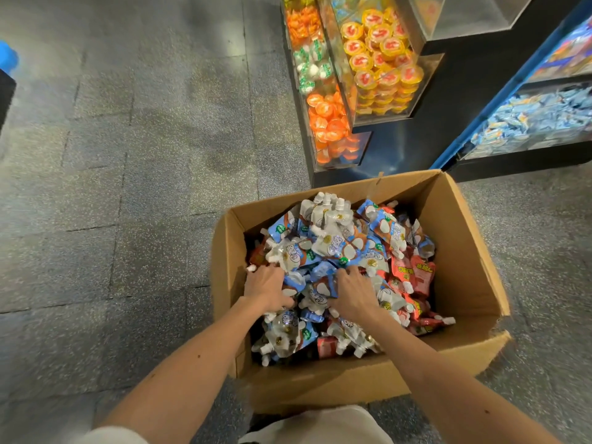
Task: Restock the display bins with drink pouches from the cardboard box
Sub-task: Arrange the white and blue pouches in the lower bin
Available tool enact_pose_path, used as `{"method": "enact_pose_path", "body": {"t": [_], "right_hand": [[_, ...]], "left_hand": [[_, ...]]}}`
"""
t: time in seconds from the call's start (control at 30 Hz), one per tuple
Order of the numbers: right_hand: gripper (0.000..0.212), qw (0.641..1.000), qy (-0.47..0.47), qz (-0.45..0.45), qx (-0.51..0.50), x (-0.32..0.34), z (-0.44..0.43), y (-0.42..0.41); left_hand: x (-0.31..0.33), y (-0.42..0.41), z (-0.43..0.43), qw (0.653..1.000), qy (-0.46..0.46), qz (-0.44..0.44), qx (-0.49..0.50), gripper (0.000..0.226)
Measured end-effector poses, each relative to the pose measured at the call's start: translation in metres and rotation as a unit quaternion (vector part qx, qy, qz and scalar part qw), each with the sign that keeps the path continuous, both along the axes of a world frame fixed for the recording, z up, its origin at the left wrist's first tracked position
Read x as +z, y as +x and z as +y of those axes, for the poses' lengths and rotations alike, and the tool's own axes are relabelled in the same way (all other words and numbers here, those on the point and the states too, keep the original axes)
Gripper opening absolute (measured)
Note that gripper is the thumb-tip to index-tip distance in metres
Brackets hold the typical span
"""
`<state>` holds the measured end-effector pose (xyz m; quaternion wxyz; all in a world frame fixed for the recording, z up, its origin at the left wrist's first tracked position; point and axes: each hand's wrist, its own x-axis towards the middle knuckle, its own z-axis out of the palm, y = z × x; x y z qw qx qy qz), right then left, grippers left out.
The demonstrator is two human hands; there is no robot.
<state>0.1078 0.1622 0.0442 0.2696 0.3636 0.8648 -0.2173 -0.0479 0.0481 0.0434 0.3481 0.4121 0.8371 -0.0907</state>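
pouches (333, 241) in box (461, 251) under left hand (266, 288), right hand (351, 294)

One cardboard box (458, 267). Two grips: left grip (266, 286), right grip (352, 294). Drink pouches (333, 238): dozens, heap beyond counting. Three colours: blue, white, red.

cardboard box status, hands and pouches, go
Both in: left hand, right hand dug into drink pouches, grip hidden. The cardboard box heaped full. Nothing blocking.

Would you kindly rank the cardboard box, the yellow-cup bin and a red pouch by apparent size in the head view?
Largest: cardboard box. Then the yellow-cup bin, though it sits farther away. Smallest: red pouch.
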Motion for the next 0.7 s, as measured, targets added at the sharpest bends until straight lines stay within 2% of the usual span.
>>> {"method": "enact_pose_path", "body": {"t": [0.1, 0.17, 0.23, 0.3, 0.4, 0.43, 0.5, 0.57, 0.6, 0.7], "right_hand": [[0.031, 1.0, -0.009, 0.014, -0.015, 0.007, -0.003, -0.001], [0.026, 0.994, -0.045, 0.048, -0.086, 0.009, -0.008, -0.002], [0.028, 0.974, -0.083, 0.098, -0.187, 0.007, -0.016, 0.0], [0.031, 0.94, -0.116, 0.138, -0.291, 0.001, -0.027, 0.002], [0.035, 0.853, -0.172, 0.167, -0.464, -0.003, -0.048, 0.002], [0.034, 0.826, -0.185, 0.177, -0.502, -0.004, -0.056, 0.0], [0.029, 0.794, -0.183, 0.199, -0.544, -0.004, -0.071, -0.005], [0.031, 0.766, -0.172, 0.224, -0.578, -0.002, -0.084, -0.013], [0.035, 0.754, -0.162, 0.233, -0.593, 0.0, -0.09, -0.016], [0.039, 0.713, -0.147, 0.277, -0.628, 0.02, -0.104, -0.027]], "left_hand": [[0.01, 0.0, -0.019, 0.995, 0.025, -0.055, 0.084, 0.047], [0.019, -0.003, -0.029, 0.986, 0.038, -0.08, 0.142, 0.059], [0.029, -0.008, -0.036, 0.971, 0.046, -0.106, 0.21, 0.073], [0.037, -0.013, -0.043, 0.95, 0.067, -0.146, 0.269, 0.085], [0.048, -0.018, -0.05, 0.91, 0.11, -0.213, 0.339, 0.086], [0.046, -0.02, -0.053, 0.898, 0.124, -0.232, 0.354, 0.082], [0.049, -0.024, -0.058, 0.877, 0.141, -0.273, 0.369, 0.08], [0.046, -0.033, -0.07, 0.857, 0.153, -0.32, 0.374, 0.09], [0.046, -0.04, -0.075, 0.845, 0.158, -0.344, 0.378, 0.086], [0.056, -0.064, -0.089, 0.801, 0.192, -0.423, 0.377, 0.049]]}}
